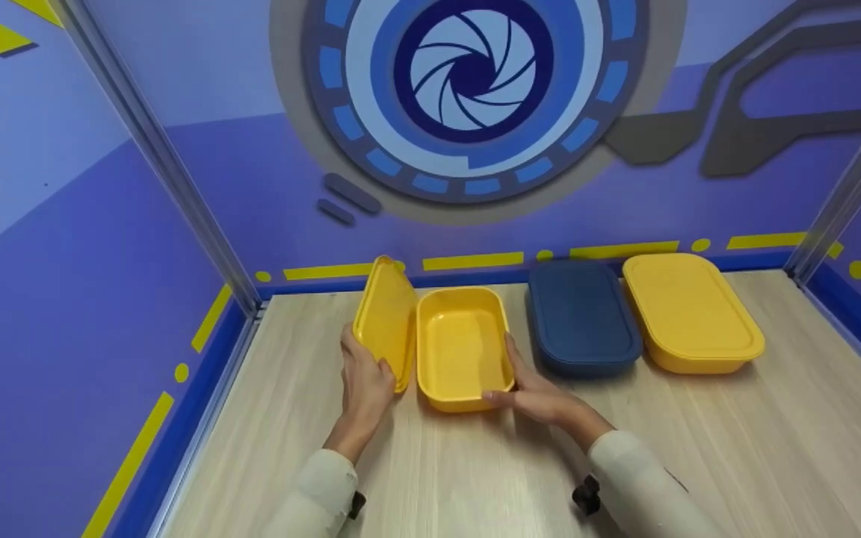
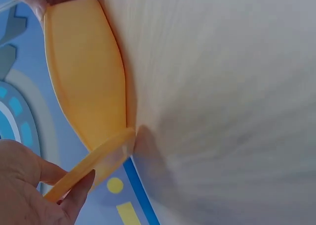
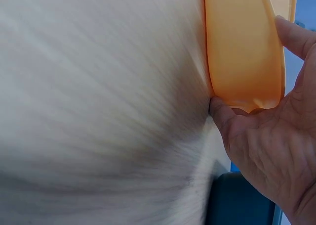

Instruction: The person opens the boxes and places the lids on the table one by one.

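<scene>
An uncovered yellow lunch box (image 1: 463, 351) stands on the table, its inside showing nothing in it. At its right side my right hand (image 1: 539, 392) holds the wall, thumb over the near rim; the right wrist view has the fingers against the outside of the box (image 3: 244, 47). To the left, my left hand (image 1: 365, 377) pinches a yellow lid (image 1: 387, 321) by its edge. That lid is tilted up on its long side beside the box. In the left wrist view thumb and fingers grip the lid (image 2: 94, 160) from both faces.
Right of the uncovered box stand a dark blue lidded box (image 1: 584, 314) and a yellow lidded box (image 1: 692, 310), close together. A patterned blue-purple wall (image 1: 236, 187) rises behind the wooden table (image 1: 438, 478), with side panels at left and right.
</scene>
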The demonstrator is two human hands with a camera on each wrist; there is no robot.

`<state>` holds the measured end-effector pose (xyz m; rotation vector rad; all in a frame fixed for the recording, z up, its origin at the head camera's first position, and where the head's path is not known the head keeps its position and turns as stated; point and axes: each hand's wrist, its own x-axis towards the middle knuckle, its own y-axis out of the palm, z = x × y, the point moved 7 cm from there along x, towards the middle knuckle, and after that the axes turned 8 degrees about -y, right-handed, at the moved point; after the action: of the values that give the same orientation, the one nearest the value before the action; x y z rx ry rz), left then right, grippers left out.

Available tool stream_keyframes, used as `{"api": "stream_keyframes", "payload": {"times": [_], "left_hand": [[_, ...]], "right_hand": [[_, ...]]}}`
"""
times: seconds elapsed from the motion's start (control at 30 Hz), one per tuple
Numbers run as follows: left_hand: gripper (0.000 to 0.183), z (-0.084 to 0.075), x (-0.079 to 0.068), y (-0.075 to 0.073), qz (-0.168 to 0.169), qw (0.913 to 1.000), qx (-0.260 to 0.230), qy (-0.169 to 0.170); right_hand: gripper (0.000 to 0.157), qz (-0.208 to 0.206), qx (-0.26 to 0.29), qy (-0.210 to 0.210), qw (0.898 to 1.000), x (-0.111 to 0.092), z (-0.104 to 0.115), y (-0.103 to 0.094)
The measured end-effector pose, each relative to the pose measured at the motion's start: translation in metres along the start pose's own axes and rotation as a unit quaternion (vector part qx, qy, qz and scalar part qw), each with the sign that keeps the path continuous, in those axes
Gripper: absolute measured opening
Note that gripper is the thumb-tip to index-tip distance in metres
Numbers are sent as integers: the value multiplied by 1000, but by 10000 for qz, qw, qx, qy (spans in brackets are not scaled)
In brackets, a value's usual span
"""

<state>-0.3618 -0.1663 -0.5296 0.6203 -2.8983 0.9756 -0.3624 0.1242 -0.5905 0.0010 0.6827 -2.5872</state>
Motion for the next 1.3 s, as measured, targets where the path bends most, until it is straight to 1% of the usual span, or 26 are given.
{"api": "stream_keyframes", "payload": {"times": [0.23, 0.3, 0.37, 0.5, 0.63, 0.77, 0.87, 0.93, 1.0, 1.1, 1.3], "left_hand": [[108, 17, 7, -9, -90, 9986, 515, -128], [114, 21, 8, -11, -116, 9977, 640, -213], [117, 25, 10, -13, -119, 9966, 739, -349], [119, 33, 14, -16, -77, 9935, 909, -682], [118, 41, 18, -20, -67, 9874, 1256, -961], [119, 50, 24, -27, -28, 9818, 1542, -1108], [121, 58, 28, -33, -36, 9805, 1600, -1137], [122, 64, 31, -36, -2, 9791, 1613, -1241], [123, 71, 33, -39, 77, 9773, 1628, -1350], [124, 82, 37, -43, 273, 9728, 1734, -1511], [118, 100, 40, -51, 598, 9656, 2004, -1546]], "right_hand": [[133, 0, 66, 124, 9999, -2, -5, 1], [135, 3, 75, 171, 9998, -2, -6, 2], [135, 3, 62, 203, 9998, -2, -6, 3], [135, 5, -6, 227, 9997, -1, -6, 3], [135, 16, -42, 270, 9996, -1, -5, 3], [135, 13, 25, 260, 9997, -1, -3, 3], [133, -21, 79, 106, 9999, 0, -1, 2], [131, -30, 95, 27, 9999, 0, 1, 1], [130, -25, 112, -19, 9999, 1, 2, 1], [132, -25, 102, 42, 9999, 1, 1, 1], [133, -15, 45, 158, 9999, 2, -2, 2]]}}
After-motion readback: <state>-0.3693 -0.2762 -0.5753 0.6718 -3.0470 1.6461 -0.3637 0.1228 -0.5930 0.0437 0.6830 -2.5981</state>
